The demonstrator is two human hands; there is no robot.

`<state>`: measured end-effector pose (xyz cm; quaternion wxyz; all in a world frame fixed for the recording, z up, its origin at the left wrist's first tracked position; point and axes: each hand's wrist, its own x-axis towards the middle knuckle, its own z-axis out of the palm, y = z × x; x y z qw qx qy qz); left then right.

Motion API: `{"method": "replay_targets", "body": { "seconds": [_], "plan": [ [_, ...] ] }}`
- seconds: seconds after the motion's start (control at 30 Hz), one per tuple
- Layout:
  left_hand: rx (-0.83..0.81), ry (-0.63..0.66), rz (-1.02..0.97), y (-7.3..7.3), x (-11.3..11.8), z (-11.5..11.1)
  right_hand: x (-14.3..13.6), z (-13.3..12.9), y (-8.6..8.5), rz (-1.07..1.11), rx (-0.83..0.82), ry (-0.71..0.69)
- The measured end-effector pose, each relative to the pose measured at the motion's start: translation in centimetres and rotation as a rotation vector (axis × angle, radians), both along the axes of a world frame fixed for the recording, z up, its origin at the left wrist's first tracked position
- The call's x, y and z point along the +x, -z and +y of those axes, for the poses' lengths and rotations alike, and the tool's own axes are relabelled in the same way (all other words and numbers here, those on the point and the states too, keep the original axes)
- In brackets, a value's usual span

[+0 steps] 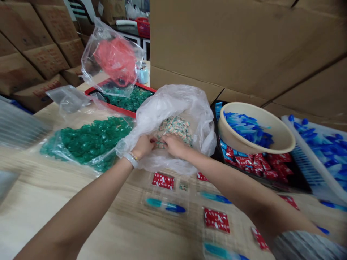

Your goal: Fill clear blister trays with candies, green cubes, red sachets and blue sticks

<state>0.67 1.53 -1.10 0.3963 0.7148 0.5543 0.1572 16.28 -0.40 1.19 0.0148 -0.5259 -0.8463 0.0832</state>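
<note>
A crumpled white plastic bag lies open on the table with a heap of small striped packets inside. Both my hands reach into its mouth, close together over the near side of the heap. My left hand, with a pale bangle at the wrist, has curled fingers whose tips are partly hidden. Beside it, my right hand also has bent, closed fingers among the packets; what they hold is too small to make out. Nearer me lie clear pouches with a red packet and a blue-teal plastic piece.
Green plastic pieces lie in a clear bag at left. Behind stands a red-rimmed tray. To the right, a cream basin of blue pieces rests over red packets, near a white basket. Cardboard rises behind.
</note>
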Motion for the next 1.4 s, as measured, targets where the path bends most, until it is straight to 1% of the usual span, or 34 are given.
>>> {"method": "replay_targets", "body": {
  "seconds": [0.1,0.2,0.3,0.37,0.47,0.53,0.6,0.67,0.73,0.8,0.87,0.97,1.07,1.13,1.2,1.27,1.33,1.4],
  "plan": [
    [-0.064,-0.034,-0.087,0.1,0.0,0.1,0.5,0.0,-0.1,0.093,-0.024,-0.008],
    [-0.065,-0.018,-0.102,0.0,0.1,0.1,0.3,0.4,-0.1,0.131,-0.046,-0.043],
    [-0.039,0.024,-0.105,0.2,0.1,0.1,-0.4,0.6,0.1,0.100,-0.040,-0.027],
    [-0.065,0.030,-0.150,0.6,0.0,0.3,-0.8,0.6,0.2,0.075,-0.027,0.001],
    [-0.135,-0.020,-0.238,1.3,-0.1,0.4,-0.9,0.1,0.2,0.043,-0.014,0.037],
    [-0.139,-0.047,-0.256,1.6,-0.1,0.4,-0.8,-0.3,0.2,0.028,0.004,0.067],
    [-0.080,-0.051,-0.207,1.3,0.0,0.2,-0.8,-0.7,0.1,0.020,0.022,0.083],
    [0.032,-0.019,-0.098,0.6,0.1,0.0,-0.8,-1.0,0.0,0.017,0.031,0.057],
    [0.143,0.051,0.045,-0.3,0.4,-0.2,-0.9,-1.2,0.0,0.014,0.031,0.001],
    [0.203,0.133,0.175,-1.2,0.6,-0.3,-1.1,-1.4,0.0,0.013,0.036,-0.036],
    [0.207,0.195,0.245,-1.8,0.7,-0.2,-1.3,-1.4,0.0,0.014,0.041,-0.027],
    [0.166,0.278,0.231,-2.2,0.5,0.2,-1.3,-1.4,0.1,0.026,0.033,0.028],
    [0.115,0.391,0.186,-1.8,0.2,0.5,-1.2,-1.5,0.4,0.068,0.000,0.074],
    [0.119,0.450,0.161,-1.3,0.0,0.4,-1.1,-1.5,0.6,0.106,-0.017,0.094],
    [0.179,0.446,0.142,-0.7,0.0,0.1,-0.9,-1.4,0.7,0.131,-0.033,0.105],
    [0.248,0.399,0.141,-0.3,0.0,-0.4,-0.6,-0.9,0.6,0.146,-0.035,0.123],
    [0.292,0.352,0.156,-0.2,0.1,-1.0,-0.4,0.1,0.4,0.146,-0.008,0.153],
    [0.315,0.302,0.190,-0.3,0.1,-1.4,-0.3,1.5,0.3,0.108,0.020,0.144]
  ]
}}
